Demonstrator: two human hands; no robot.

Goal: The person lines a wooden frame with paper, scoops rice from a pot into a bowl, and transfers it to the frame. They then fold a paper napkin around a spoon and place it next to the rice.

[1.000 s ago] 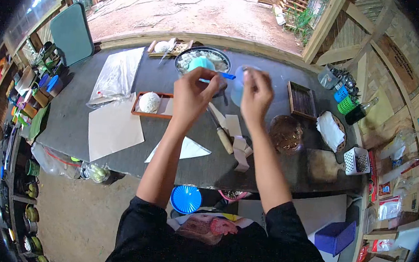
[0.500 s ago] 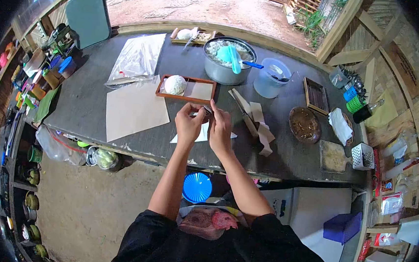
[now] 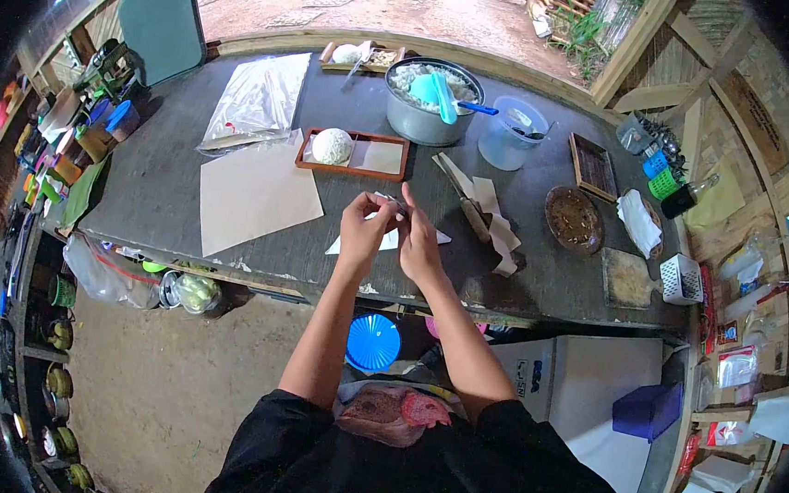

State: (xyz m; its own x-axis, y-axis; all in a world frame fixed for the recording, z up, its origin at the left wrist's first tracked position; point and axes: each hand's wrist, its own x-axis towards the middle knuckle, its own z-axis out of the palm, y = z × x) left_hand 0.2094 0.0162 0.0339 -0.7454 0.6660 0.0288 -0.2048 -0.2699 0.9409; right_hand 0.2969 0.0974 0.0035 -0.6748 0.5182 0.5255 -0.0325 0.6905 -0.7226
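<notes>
My left hand (image 3: 364,235) and my right hand (image 3: 419,247) meet above the near part of the dark table. Between their fingertips is a small dark item, too small to name. Both hands have their fingers closed around it. Beneath them lies a piece of white paper (image 3: 339,243), partly covered by the hands. Just beyond the hands stands a brown wooden tray (image 3: 405,161) with a white rice mound (image 3: 332,146) in its left half and paper in its right half.
A pot of rice (image 3: 430,124) and a clear tub (image 3: 504,149) stand at the back. A knife (image 3: 473,217) lies on paper strips to the right, near a brown bowl (image 3: 574,220). Brown paper (image 3: 259,199) and plastic bags (image 3: 263,92) are on the left.
The view has shifted slightly, so the table items sit a little higher. My hands remain together at the small dark item, with their fingers slightly moved.
</notes>
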